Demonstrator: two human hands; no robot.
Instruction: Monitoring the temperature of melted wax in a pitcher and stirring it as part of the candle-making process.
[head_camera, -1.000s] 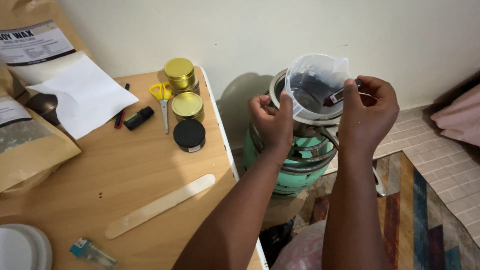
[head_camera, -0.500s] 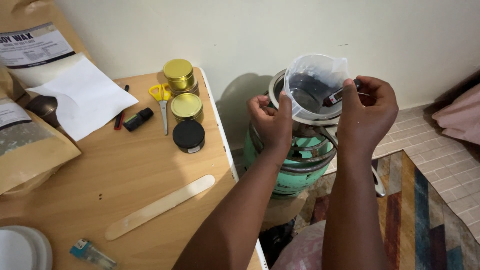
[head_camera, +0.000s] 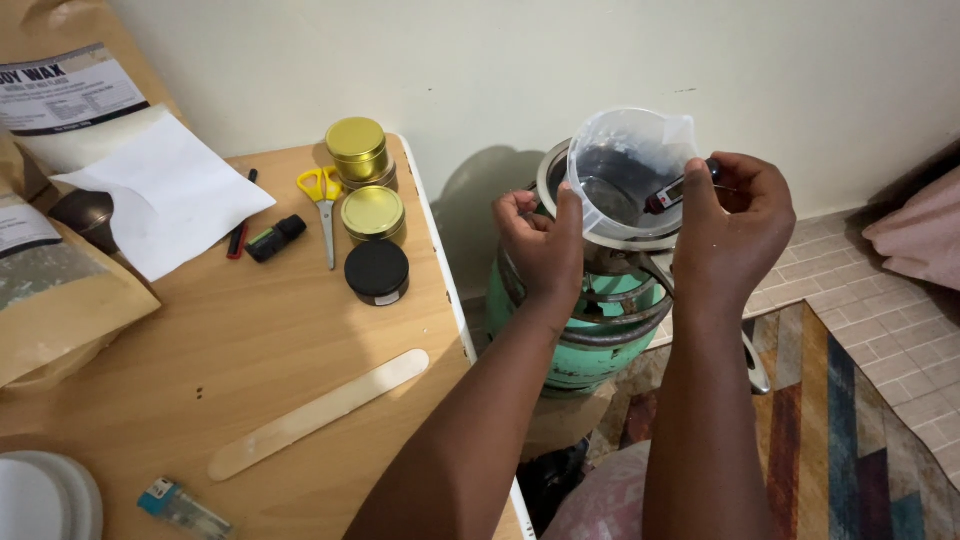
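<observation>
My left hand (head_camera: 540, 240) grips the near rim and handle of a clear plastic measuring jug (head_camera: 625, 170). The jug sits in a metal pot (head_camera: 560, 165) on top of a small green gas cylinder stove (head_camera: 590, 335). My right hand (head_camera: 732, 225) holds a black probe thermometer (head_camera: 678, 188) with a small display, its stem pointing down into the jug. Both forearms reach in from the bottom of the view.
A wooden table (head_camera: 250, 340) on the left carries gold tins (head_camera: 360, 150), a black tin (head_camera: 377, 270), yellow scissors (head_camera: 324, 195), a small dark bottle (head_camera: 277, 237), a long wooden stirring stick (head_camera: 318, 412), white paper (head_camera: 165, 190) and brown paper bags (head_camera: 55, 290). A striped rug (head_camera: 850, 430) lies at the right.
</observation>
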